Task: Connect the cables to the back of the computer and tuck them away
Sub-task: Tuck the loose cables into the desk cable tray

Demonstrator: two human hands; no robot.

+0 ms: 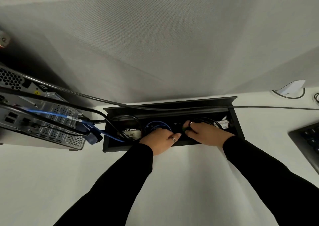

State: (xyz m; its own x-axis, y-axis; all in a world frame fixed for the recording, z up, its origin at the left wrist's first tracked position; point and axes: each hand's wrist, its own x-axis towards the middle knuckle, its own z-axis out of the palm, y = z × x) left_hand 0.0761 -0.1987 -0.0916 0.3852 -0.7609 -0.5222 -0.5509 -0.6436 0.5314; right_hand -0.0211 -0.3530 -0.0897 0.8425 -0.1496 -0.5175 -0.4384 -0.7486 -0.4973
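The computer [43,120] lies at the left with its silver back panel facing me. Black cables [69,103] and a blue cable [57,113] are plugged into it and run right into the black cable well [110,146] sunk in the desk, whose lid stands open. My left hand [160,139] reaches into the well and presses on the coiled blue cable [153,124]. My right hand [205,133] is beside it inside the well, fingers closed around black cables [203,119]. The fingertips of both hands are hidden in the dark well.
A grey fabric partition [155,44] rises right behind the well. A thin grey wire [276,107] runs right across the lid. A black keyboard [307,139] sits at the right edge, a white stand [291,87] behind it. The white desk [172,174] spreads toward me.
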